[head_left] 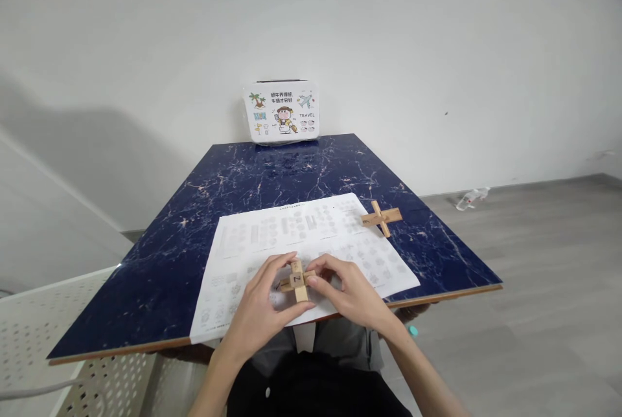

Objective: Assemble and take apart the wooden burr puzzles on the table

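Observation:
Near the table's front edge, both hands are closed around a small cross-shaped wooden puzzle of interlocking blocks with dark marks on some faces. Thumb and fingers of my left hand grip its near and far ends. My right hand pinches the block end that points right. Beneath them lies a large white printed sheet with grey drawings of block shapes. A second wooden cross, made of joined sticks, rests at the sheet's right edge, apart from my hands.
The dark blue marbled table has a wooden edge. At its back, a white illustrated case leans against the wall. A plastic bottle and a teal cap lie on the floor to the right. A white perforated surface is at left.

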Demonstrator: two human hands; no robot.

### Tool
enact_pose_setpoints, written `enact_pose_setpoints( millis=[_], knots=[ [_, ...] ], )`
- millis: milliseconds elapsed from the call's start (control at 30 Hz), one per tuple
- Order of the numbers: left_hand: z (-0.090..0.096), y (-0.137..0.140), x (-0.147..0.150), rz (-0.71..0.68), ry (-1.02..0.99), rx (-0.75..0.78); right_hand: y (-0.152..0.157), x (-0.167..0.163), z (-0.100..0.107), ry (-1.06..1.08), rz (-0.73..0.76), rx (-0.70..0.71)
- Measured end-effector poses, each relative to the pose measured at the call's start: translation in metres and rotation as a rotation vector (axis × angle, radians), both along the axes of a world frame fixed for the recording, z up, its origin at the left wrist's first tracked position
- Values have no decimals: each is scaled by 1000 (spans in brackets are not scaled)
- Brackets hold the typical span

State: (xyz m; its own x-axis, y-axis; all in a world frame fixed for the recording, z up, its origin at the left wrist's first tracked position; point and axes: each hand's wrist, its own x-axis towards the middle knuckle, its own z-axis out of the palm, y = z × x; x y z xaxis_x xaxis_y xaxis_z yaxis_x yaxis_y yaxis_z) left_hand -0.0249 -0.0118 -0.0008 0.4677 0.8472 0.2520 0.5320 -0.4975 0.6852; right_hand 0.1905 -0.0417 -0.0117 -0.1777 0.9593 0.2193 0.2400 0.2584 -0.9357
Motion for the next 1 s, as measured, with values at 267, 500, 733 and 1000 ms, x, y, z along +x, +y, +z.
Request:
enact_pose_setpoints(
  millis=[267,500,733,1000],
  knots=[
    [5,1,-1,32,35,-93,1,-3,1,-8,2,16],
    [6,3,1,40,42,-109,1,-2,3,-24,9,8],
    [6,4,1,32,33,-152,1,0,3,-31,20,-10],
    [4,3,0,13,-88,-141,-2,-5,-7,33,-90,97]
  ],
)
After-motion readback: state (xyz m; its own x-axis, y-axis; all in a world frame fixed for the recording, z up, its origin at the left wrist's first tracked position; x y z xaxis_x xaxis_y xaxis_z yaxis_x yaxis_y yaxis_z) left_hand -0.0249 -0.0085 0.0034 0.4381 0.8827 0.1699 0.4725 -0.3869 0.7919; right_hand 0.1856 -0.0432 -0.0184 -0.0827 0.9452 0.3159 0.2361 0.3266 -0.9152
